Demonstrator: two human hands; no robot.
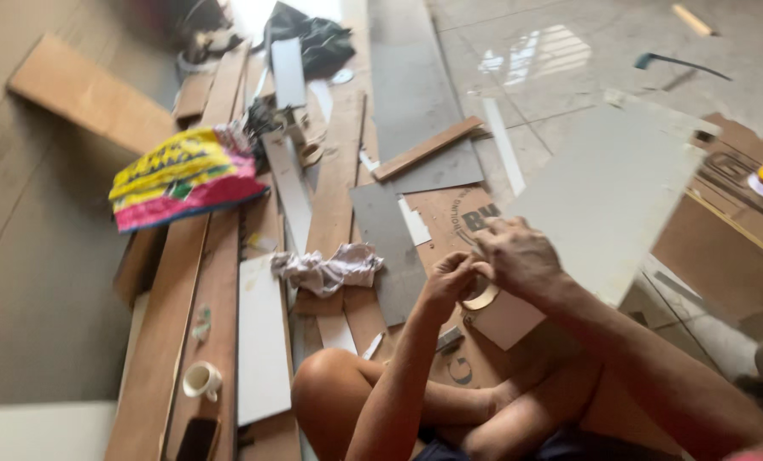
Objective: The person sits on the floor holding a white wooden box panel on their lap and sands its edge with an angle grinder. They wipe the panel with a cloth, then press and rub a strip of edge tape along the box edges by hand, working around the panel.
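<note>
Hands meet at centre frame: the left hand point(450, 280) pinches a tape roll point(480, 296), probably masking tape, while the right hand point(518, 252) closes its grip on the roll's top, braced against a pale laminate sheet point(608, 192) propped there for support. Fingers hide the tape's end. Motion blur softens the crumpled rag point(330, 267) and cup point(201, 379) lower left.

My left hand point(450, 277) and right hand point(518, 252) are bare, no gloves, rings or watch that I can see. Both forearms are sleeveless, my knee uncovered. Dark shorts show at the bottom edge.
</note>
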